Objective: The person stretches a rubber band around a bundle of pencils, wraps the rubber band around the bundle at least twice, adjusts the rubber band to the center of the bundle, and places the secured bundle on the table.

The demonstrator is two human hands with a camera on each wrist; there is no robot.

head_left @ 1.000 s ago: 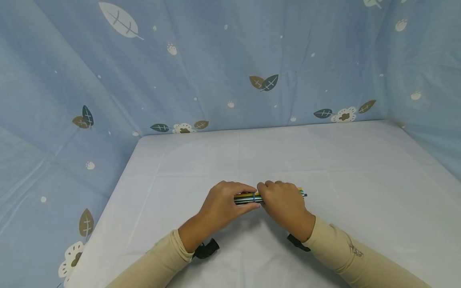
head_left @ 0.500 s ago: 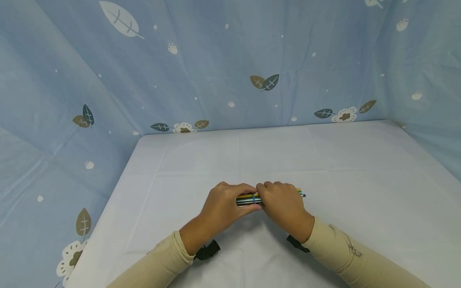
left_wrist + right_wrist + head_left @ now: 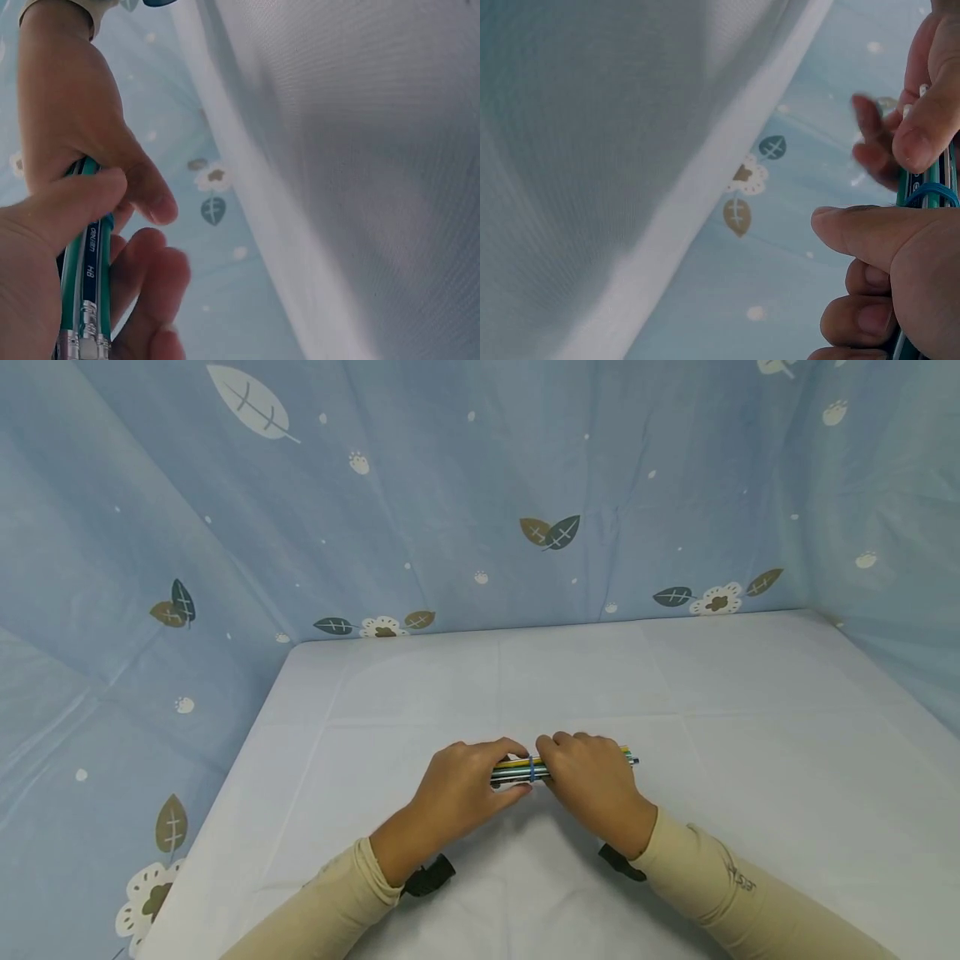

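Note:
A bundle of pencils [image 3: 513,772], green, yellow and dark striped, lies crosswise between both hands in the head view. A blue rubber band [image 3: 934,189] runs round its middle. My right hand [image 3: 592,781] grips the bundle just right of the band, and the pencil ends stick out beyond it. Around the left part curve the thumb and fingers of my left hand [image 3: 457,785]. In the left wrist view its thumb lies across the pencils [image 3: 91,255], whose metal-capped ends point down, with the fingers bent on the far side.
Beneath the hands spreads a white cloth-covered table [image 3: 420,685]. A blue curtain [image 3: 450,485] with leaves and flowers hangs behind it and at the sides. Black wrist straps [image 3: 430,877] show under the beige sleeves [image 3: 330,893].
The left fingertips have drawn back slightly to the left, baring more of the band. The bundle's right end has risen a little with the right hand.

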